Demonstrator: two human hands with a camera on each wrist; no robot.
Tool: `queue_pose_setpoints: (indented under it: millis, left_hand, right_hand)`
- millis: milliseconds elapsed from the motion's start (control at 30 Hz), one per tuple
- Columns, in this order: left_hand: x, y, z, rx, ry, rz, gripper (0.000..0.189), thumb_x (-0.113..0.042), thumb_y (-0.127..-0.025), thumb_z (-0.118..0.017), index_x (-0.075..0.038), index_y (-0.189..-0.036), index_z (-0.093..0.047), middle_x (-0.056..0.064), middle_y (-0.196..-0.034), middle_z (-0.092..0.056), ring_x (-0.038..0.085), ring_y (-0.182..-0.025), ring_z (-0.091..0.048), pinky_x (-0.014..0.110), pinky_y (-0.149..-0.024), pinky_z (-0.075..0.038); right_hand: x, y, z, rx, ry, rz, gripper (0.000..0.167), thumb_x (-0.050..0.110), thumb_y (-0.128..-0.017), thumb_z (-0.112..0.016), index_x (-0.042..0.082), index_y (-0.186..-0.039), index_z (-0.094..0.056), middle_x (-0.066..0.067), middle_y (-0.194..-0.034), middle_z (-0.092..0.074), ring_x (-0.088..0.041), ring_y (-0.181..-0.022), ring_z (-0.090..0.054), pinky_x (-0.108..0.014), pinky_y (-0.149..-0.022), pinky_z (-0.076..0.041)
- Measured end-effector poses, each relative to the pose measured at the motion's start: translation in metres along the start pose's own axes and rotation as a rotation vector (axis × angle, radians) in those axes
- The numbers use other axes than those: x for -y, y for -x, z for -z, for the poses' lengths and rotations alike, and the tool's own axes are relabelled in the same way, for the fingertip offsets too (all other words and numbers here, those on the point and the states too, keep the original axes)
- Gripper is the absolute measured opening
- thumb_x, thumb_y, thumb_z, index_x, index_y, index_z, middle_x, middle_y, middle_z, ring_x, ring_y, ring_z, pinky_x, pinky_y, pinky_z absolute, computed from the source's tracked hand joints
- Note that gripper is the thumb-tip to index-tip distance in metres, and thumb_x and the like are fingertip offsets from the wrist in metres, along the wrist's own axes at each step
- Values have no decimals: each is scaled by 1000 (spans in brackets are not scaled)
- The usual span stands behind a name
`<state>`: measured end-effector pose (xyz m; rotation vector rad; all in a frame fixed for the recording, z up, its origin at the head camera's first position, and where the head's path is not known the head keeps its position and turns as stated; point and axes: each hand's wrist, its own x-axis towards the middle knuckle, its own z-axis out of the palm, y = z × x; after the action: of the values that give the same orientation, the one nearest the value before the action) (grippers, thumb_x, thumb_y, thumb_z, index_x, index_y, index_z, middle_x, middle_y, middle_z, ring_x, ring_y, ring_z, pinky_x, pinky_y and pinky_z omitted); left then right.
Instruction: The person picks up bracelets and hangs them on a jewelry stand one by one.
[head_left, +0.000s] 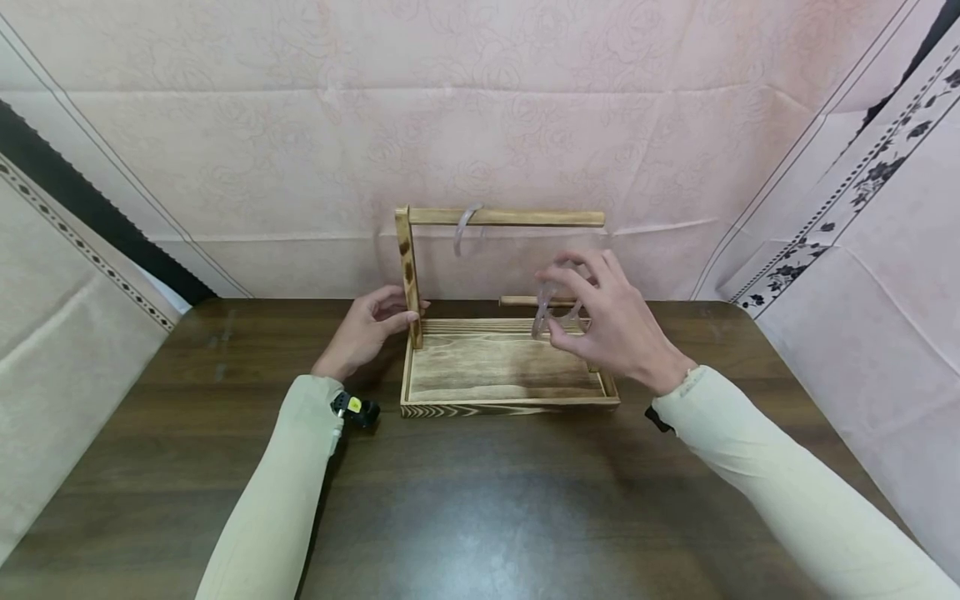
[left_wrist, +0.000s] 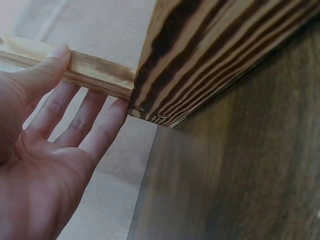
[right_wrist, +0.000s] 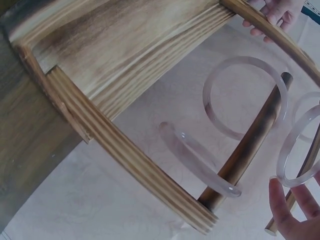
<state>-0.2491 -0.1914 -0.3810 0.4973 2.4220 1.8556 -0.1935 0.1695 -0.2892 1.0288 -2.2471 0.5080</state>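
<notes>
A wooden bangle stand [head_left: 408,275] has a shallow tray base and two horizontal bars. My left hand [head_left: 369,327] grips its left upright post, thumb on one side and fingers on the other in the left wrist view. A translucent pale-lilac bangle [right_wrist: 281,165] is pinched in my right hand [head_left: 609,321], over the tray's right half. One bangle [head_left: 463,227] hangs on the upper bar [head_left: 540,218]. In the right wrist view two more bangles, one upright [right_wrist: 206,102] and one slanted [right_wrist: 192,162], encircle the lower bar [right_wrist: 247,145]. My right hand hides the right post in the head view.
The stand's tray [head_left: 510,410] sits near the far edge of the dark wooden table [head_left: 480,500]. A pale patterned cloth [head_left: 480,125] hangs behind, with further cloth panels at both sides. The upper bar's right end is free.
</notes>
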Motion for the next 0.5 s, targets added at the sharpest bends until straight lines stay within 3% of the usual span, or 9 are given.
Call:
queue_pose_setpoints:
  millis: [267, 500]
  left_hand:
    - [1, 0, 0, 0, -4, 6, 38, -18, -100, -67, -3, -134, -59, 23, -136, -64, 29, -123, -65, 30, -101, -57]
    - [1, 0, 0, 2, 0, -5, 37, -17, -100, -67, -2, -133, -59, 22, -135, -65, 31, -123, -64, 30, -101, -56]
  right_hand:
    - [-7, -3, 4, -15, 5, 11, 51, 15, -79, -78, 12, -127, -64, -14, -132, -55, -33, -110, -51, -42, -85, -52]
    - [-13, -2, 7, -24, 17, 1, 50, 14, -78, -77, 11, -125, -63, -15, -134, -54, -33, -109, -51, -42, -80, -48]
